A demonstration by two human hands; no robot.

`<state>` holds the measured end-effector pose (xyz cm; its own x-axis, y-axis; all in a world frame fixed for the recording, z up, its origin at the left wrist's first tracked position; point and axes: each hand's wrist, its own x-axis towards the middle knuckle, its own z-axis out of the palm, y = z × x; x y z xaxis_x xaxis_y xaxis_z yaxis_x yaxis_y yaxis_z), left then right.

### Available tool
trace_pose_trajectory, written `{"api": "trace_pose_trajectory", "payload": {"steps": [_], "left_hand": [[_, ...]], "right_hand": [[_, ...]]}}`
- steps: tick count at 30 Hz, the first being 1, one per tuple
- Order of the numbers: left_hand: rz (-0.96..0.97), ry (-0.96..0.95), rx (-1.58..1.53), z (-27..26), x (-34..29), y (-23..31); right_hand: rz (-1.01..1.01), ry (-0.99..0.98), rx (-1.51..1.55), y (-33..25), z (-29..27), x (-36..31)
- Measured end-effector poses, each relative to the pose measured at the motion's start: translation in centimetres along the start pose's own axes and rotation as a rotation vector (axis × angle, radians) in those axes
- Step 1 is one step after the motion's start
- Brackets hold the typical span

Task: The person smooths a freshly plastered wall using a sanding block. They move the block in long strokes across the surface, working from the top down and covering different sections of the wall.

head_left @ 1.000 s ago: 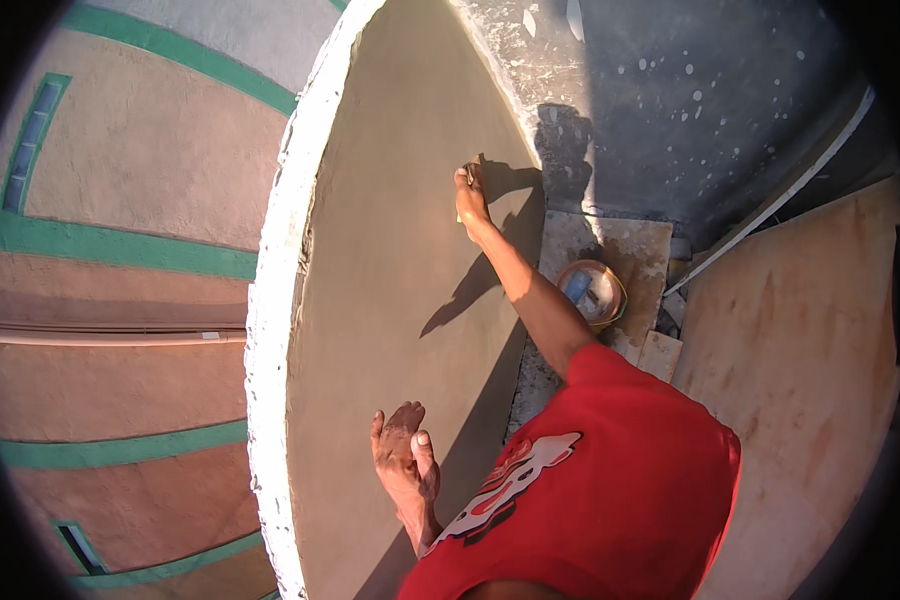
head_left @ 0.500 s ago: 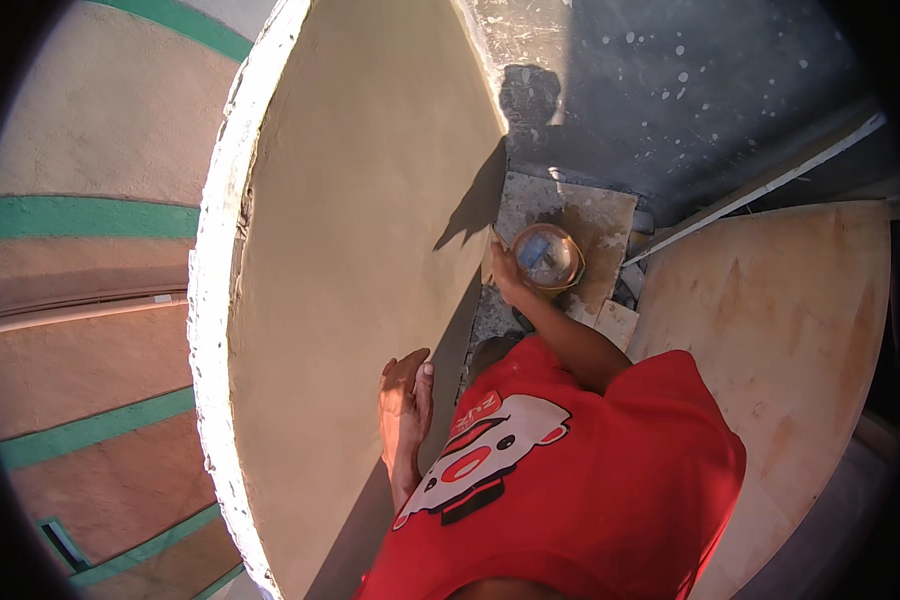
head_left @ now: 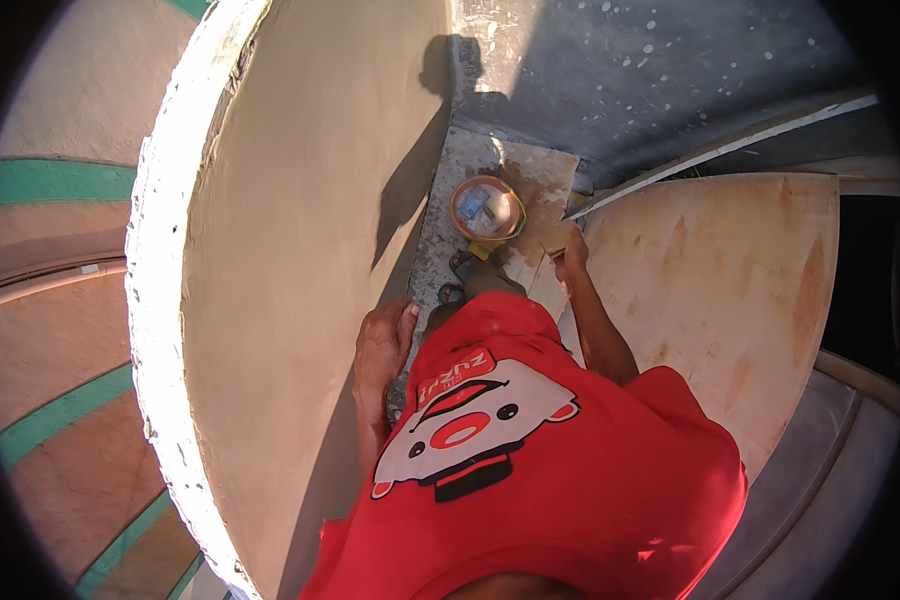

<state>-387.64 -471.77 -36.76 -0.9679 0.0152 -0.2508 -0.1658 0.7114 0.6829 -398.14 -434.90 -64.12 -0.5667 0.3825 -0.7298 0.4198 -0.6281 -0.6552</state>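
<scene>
Bucket (head_left: 486,208) beyond right hand (head_left: 571,255), just apart

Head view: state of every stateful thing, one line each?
left hand: open, flat against the wall.
right hand: closed on a thin tool, low beside the bucket.
thin tool: held in the right hand; its kind cannot be told.
bucket: upright, open, on the slab.
wall: plastered smooth, top edge rough.
plywood sheet: lying flat, stained.
</scene>
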Motion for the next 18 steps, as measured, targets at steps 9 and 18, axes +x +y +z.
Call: {"api": "trace_pose_trajectory", "payload": {"steps": [9, 18], "left_hand": [[0.003, -0.048, -0.038, 1.1, -1.7, -2.7], [-0.088, -0.015, -0.17, 1.8, -3.0, -4.4]], "right_hand": [[-0.018, 0.067, -0.032, 1.6, -6.9, -2.9], [-0.059, 0.042, -0.077, -1.9, -2.9, -3.8]]}}
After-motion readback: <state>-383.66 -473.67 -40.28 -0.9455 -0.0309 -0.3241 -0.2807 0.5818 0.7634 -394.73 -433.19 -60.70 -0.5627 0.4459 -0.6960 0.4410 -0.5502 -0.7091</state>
